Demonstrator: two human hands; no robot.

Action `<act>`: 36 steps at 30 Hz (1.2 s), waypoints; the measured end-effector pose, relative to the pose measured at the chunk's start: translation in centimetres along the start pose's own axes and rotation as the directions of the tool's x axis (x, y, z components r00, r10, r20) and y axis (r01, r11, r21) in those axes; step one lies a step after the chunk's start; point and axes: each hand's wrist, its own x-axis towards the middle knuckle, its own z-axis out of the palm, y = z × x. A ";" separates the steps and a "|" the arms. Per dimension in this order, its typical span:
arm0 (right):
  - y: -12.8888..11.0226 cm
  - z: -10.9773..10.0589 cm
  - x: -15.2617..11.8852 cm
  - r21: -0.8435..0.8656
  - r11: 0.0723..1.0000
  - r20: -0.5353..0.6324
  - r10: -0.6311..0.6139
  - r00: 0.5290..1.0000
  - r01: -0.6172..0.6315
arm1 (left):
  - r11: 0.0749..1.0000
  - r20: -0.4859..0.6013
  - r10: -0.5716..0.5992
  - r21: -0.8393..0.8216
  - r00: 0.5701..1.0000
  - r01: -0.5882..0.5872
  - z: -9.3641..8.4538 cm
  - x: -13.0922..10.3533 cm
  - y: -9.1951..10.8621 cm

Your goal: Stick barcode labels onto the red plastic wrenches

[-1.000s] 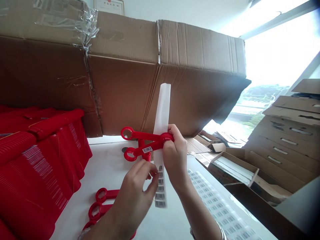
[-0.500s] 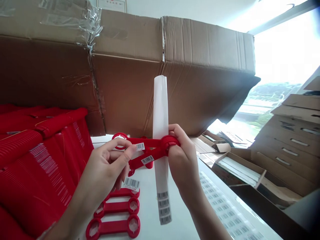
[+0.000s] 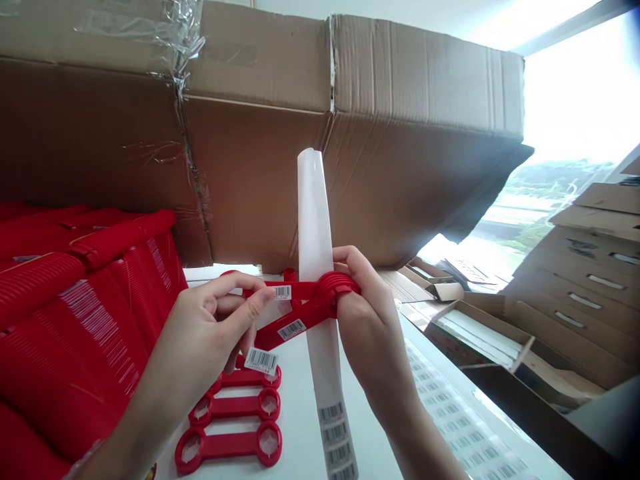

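Note:
My right hand (image 3: 367, 300) is closed round the ends of several stacked red plastic pieces (image 3: 327, 293) and a long white strip (image 3: 315, 220) with barcode labels near its lower end. Thumb and forefinger of my left hand (image 3: 215, 320) pinch a small barcode label (image 3: 281, 293) against the upper red piece. Another barcode label (image 3: 261, 361) hangs at the lower fingers of my left hand. The lower fanned-out piece carries a barcode label (image 3: 291, 329) of its own. Below, several red pieces (image 3: 230, 443) with ringed ends lie in a column on the white table (image 3: 295, 427).
Stacked red ribbed items (image 3: 90, 320) fill the left side. A large cardboard box (image 3: 260, 173) spans the back. At the right lie a sheet of barcode labels (image 3: 450, 413), an open carton with white contents (image 3: 480, 337) and stacked cardboard (image 3: 580, 280).
The label between my left thumb and forefinger now lies against the upper red piece. The white strip has tilted, its lower end shifting right. The view has shifted slightly.

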 end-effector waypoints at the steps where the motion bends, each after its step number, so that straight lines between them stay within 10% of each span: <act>1: -0.1 0.0 0.0 0.000 1.000 0.003 0.003 1.000 -0.003 | 1.000 0.002 -0.003 -0.003 1.000 0.003 0.0 0.0 0.0; 28: 0.3 0.7 -0.5 -0.004 0.999 0.004 -0.038 0.999 0.038 | 0.999 -0.088 -0.029 0.021 0.996 0.031 1.1 1.7 -1.0; 33: 0.7 0.3 0.4 0.038 0.999 -0.016 -0.015 1.000 0.015 | 0.987 -0.178 0.125 -0.074 0.976 -0.140 0.7 1.3 -0.5; 36: 0.6 0.1 0.7 0.058 0.998 -0.025 0.001 1.000 0.001 | 0.915 -0.416 0.331 -0.076 0.847 -0.395 1.0 0.0 0.2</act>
